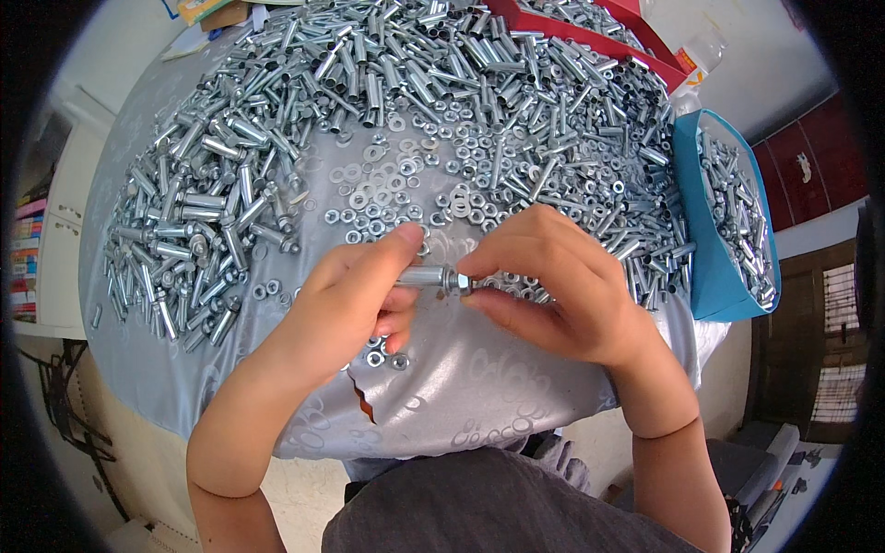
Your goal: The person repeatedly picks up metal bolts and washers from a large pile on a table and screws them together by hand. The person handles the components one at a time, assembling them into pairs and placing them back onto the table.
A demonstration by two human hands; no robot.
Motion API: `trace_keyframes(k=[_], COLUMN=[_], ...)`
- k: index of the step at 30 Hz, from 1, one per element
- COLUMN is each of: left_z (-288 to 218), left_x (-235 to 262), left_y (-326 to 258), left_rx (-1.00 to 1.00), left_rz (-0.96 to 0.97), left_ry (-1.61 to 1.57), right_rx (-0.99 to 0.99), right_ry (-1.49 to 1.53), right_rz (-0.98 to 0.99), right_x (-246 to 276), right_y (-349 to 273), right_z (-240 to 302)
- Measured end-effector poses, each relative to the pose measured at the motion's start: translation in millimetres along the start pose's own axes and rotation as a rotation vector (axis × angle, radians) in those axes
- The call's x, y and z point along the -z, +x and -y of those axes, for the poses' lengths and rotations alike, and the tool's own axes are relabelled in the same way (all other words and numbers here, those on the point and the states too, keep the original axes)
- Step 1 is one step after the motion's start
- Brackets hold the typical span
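Over the near middle of the table, my left hand (355, 297) is closed round the sleeve of a metal expansion bolt (425, 276), which lies level and points right. A washer and a hex nut (464, 283) sit at its right end. My right hand (558, 286) pinches that nut between thumb and forefinger. Just beyond my hands is a scatter of loose hex nuts and flat washers (376, 189). A few more nuts (399, 361) lie under my left hand. The far end of the bolt is hidden in my left palm.
A heap of expansion bolts (198, 226) covers the table's left side. Metal sleeves (369, 69) pile up at the back, with thin bolts (599, 203) to the right. A blue bin (724, 300) of bolts stands at the right edge, a red tray (562, 28) behind. The grey tablecloth (461, 405) has a tear.
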State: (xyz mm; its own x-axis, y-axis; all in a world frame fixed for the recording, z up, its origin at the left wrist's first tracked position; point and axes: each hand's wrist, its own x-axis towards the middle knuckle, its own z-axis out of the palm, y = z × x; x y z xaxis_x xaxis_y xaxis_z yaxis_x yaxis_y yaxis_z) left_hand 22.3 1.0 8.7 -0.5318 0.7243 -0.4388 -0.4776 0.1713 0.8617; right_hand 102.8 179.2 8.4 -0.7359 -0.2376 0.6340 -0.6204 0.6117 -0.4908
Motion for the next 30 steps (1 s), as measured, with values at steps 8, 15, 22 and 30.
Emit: trace_keyframes(k=[8, 15, 22, 30], left_z=[4, 5, 5, 6], left_x=[-1, -1, -2, -3], left_y=[5, 1, 2, 3], left_rx=[-0.029, -0.092, -0.076, -0.026], left_rz=[-0.002, 0.011, -0.024, 0.008], left_ry=[-0.007, 0.131, 0.112, 0.250], right_rx=[-0.151, -0.487, -0.242, -0.247], right_ry=[-0.045, 0.155, -0.101, -0.218], right_rz=[0.054, 0.262, 0.123, 0.304], right_x=[-2, -2, -3, 8], right_y=[1, 0, -2, -1], right_z=[6, 13, 4, 7])
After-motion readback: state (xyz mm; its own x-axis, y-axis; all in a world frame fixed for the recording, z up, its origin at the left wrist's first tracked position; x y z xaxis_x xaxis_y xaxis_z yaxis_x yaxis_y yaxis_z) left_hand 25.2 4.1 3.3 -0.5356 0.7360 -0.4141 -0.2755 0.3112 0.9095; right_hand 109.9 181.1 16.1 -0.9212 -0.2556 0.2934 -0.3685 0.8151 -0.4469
